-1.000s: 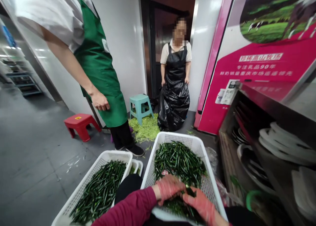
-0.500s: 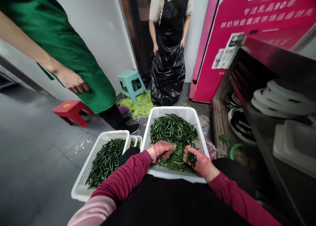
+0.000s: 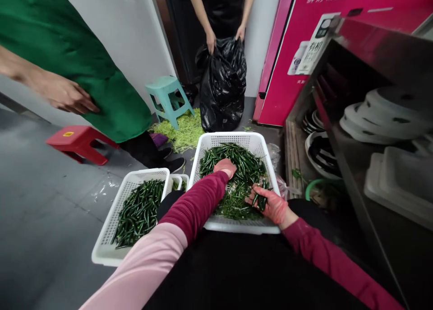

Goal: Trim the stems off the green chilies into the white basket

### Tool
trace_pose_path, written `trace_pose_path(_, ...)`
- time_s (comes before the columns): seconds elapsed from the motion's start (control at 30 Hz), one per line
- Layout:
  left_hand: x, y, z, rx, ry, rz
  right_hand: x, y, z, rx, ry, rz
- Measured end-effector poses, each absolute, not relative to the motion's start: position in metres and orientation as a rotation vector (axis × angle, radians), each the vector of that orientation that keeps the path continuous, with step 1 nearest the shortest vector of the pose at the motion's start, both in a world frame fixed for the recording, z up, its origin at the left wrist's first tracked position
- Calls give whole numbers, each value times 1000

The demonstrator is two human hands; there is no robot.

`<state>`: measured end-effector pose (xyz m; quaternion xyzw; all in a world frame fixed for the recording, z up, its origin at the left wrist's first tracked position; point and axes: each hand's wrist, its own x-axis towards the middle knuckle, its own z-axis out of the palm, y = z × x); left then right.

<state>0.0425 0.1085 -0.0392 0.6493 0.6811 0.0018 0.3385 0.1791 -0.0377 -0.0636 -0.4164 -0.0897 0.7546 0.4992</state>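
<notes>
A white slotted basket [image 3: 194, 168] sits before my lap, with dark green chilli peppers [image 3: 248, 159] heaped at its far side. Loose green stems [image 3: 237, 201] cover its near part. My left hand [image 3: 225, 166], in a reddish thin glove, reaches down onto the chilli heap; its fingers are hidden behind the back of the hand. At the basket's right side my right hand [image 3: 273, 206], gloved alike, is closed round a small bunch of green chillies [image 3: 261, 196]. A second white basket [image 3: 101, 251] to the left holds more green chillies [image 3: 138, 213].
A person in a green apron [image 3: 101, 84] stands at left near a red stool [image 3: 83, 141]. Ahead, another person holds a black plastic bag [image 3: 223, 89]. A teal stool [image 3: 169, 95] stands over green scraps [image 3: 186, 131]. Metal shelving [image 3: 358, 179] with dishes borders the right.
My left hand has moved forward from the stems onto the chilli heap. My right hand stays at the right side with its bunch, its grip looser. The view has tilted down.
</notes>
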Motion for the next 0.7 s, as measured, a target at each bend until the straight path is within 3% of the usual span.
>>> trace_pose_path(0.23, 0, 44, -28, 1192, 1534, 215, 174, -35, -53, -1226, -414, 1695)
trace_pose_path(0.4, -8, -11, -25, 1082, 1179, 399, 134, -41, -52, -1117, -745, 1883)
trace_pose_path(0.7, -18, -14, -15, 1149, 1326, 567, 129, -58, -48, -1261, -853, 1966)
